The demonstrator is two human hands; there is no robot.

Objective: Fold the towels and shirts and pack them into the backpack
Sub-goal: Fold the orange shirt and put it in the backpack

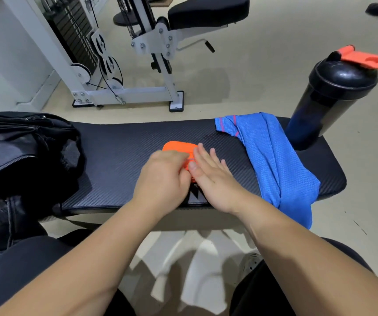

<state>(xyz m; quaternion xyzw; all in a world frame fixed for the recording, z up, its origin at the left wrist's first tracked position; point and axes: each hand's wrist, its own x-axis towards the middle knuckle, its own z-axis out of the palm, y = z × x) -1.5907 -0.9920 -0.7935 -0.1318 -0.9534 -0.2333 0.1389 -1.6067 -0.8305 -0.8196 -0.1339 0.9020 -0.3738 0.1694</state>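
In the middle of the surface (119, 156), the left hand (163, 176) curls its fingers on a mostly hidden orange towel (179, 147), the right hand (213, 179) lies flat, fingers straight, touching it, a shirt (272, 160) hangs over the right edge, and the backpack (23, 151) is cut off at the left.

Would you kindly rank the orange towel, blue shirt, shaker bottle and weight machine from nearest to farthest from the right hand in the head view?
1. Orange towel: touching the right hand, mid-bench.
2. Blue shirt: just to the right, draped over the bench's near edge.
3. Shaker bottle: beyond the shirt, at the bench's far right corner.
4. Weight machine: on the floor behind the bench.
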